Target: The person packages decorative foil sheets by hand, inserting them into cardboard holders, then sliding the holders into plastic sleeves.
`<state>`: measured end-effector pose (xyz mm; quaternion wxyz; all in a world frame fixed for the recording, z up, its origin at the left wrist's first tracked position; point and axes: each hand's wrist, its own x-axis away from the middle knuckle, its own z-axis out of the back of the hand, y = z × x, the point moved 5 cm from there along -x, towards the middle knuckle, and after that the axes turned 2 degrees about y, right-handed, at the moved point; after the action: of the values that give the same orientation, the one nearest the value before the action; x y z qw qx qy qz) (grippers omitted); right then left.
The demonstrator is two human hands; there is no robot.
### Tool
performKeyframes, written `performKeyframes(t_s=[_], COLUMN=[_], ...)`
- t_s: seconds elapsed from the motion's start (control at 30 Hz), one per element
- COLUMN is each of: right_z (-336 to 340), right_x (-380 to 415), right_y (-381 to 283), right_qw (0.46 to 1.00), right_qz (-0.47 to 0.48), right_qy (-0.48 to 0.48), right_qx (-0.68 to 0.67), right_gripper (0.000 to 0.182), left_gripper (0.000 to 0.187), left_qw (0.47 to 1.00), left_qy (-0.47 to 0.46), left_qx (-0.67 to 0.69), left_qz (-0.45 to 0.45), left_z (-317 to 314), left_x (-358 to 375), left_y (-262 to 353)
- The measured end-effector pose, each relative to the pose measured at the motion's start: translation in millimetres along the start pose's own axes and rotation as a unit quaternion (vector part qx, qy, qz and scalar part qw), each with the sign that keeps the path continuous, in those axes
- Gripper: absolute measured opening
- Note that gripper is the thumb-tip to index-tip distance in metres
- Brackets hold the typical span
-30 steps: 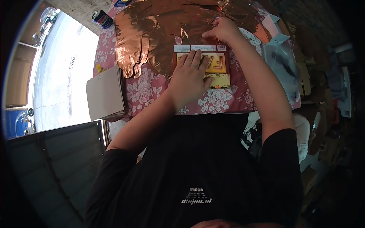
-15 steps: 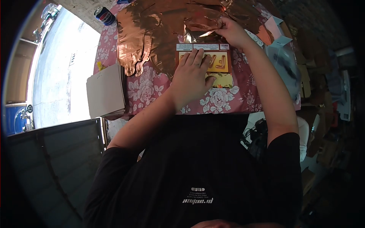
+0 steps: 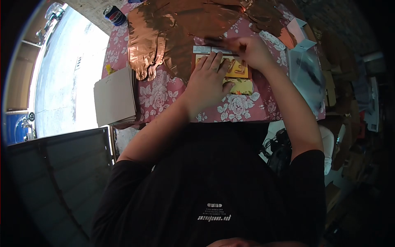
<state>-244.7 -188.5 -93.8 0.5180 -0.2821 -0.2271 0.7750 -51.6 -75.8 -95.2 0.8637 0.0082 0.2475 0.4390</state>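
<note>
My left hand (image 3: 209, 78) lies flat with its fingers stretched over a printed card (image 3: 245, 68). The card is yellow with balloon-like letters, and white label strips (image 3: 201, 49) run along its far edge; my fingers cover part of it. My right hand (image 3: 253, 51) is closed at the card's far right corner. From its fingers a dark, motion-blurred piece of copper foil (image 3: 216, 41) reaches leftward along the card's far edge. Flat copper foil balloons (image 3: 181, 24) spread across the table beyond both hands.
A stack of grey cardboard sheets (image 3: 115, 99) is at the table's left edge. A blue can (image 3: 114, 15) stands at the far left. On the right are a white open box (image 3: 301, 33) and a clear plastic bag (image 3: 306, 78). The tablecloth (image 3: 160, 96) is pink with white flowers.
My right hand has come nearer and drawn the foil from beyond the card down to the card's far edge. My left hand stays on the card.
</note>
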Motion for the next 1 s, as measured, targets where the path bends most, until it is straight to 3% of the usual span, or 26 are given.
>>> performKeyframes(t_s=[0.03,0.1,0.13,0.17,0.23,0.3,0.43,0.5,0.53,0.57,0.63,0.67,0.73,0.9,0.97,1.0], right_z=[1.6,3.6,5.4,6.2,0.7,-1.9,0.5,1.7,1.7,1.1,0.5,0.2,-0.2,3.1,10.9,3.8], right_x=[8.1,14.6,22.5,30.6,38.9,41.3,44.3,46.3,46.6,46.0,47.4,47.9,44.6,55.3,80.2,93.0], right_y=[-8.5,-11.1,-18.4,-25.6,-29.3,-30.1,-40.4,-41.8,-41.3,-41.7,-44.7,-44.2,-43.0,-50.2,-77.7,-85.6], right_qw=[0.995,0.994,0.984,0.968,0.970,0.972,0.960,0.958,0.961,0.962,0.959,0.956,0.956,0.962,0.966,0.965], right_qz=[0.079,0.111,0.166,0.221,0.208,0.194,0.228,0.235,0.227,0.221,0.220,0.213,0.217,0.202,0.146,0.147], right_qy=[0.020,0.004,0.024,0.043,0.041,0.041,0.066,0.069,0.064,0.059,0.052,0.045,0.030,-0.009,0.094,0.093], right_qx=[-0.052,-0.001,0.057,0.115,0.120,0.125,0.147,0.147,0.147,0.147,0.171,0.196,0.192,0.182,0.194,0.195], right_gripper=[0.024,0.026,0.026,0.026,0.024,0.023,0.021,0.019,0.019,0.018,0.018,0.018,0.018,0.031,0.056,0.056], left_gripper=[0.071,0.059,0.059,0.052,0.045,0.032,0.025,0.020,0.026,0.026,0.051,0.051,0.064,0.064,0.064,0.064], left_qw=[1.000,0.986,0.985,0.989,0.992,0.999,0.993,0.956,0.974,0.975,0.989,0.989,0.991,0.984,0.985,0.984], left_qy=[0.000,-0.161,-0.162,-0.136,-0.111,-0.029,0.004,0.224,0.136,0.137,0.088,0.090,-0.075,-0.097,-0.099,-0.097], left_qx=[0.000,0.025,0.026,0.031,0.037,0.026,0.110,0.107,0.130,0.129,0.024,0.024,0.026,-0.019,-0.018,-0.025], left_qz=[0.000,0.045,0.045,0.042,0.037,0.000,-0.035,-0.155,-0.123,-0.122,-0.115,-0.115,-0.111,-0.150,-0.142,-0.144], left_z=[3.6,-4.7,-4.8,-2.8,3.1,20.3,32.4,68.0,66.0,60.1,39.2,28.7,-2.2,-14.1,-14.7,-14.1], left_x=[-1.2,-0.5,-0.2,-1.2,-2.9,-1.5,16.3,4.0,-14.1,-25.5,-47.4,-49.5,-47.4,-41.5,-39.2,-39.4], left_y=[-0.2,-4.3,-3.7,-2.4,1.9,12.1,12.6,10.2,0.3,-8.3,-23.9,-33.5,-46.0,-50.4,-49.7,-49.5])
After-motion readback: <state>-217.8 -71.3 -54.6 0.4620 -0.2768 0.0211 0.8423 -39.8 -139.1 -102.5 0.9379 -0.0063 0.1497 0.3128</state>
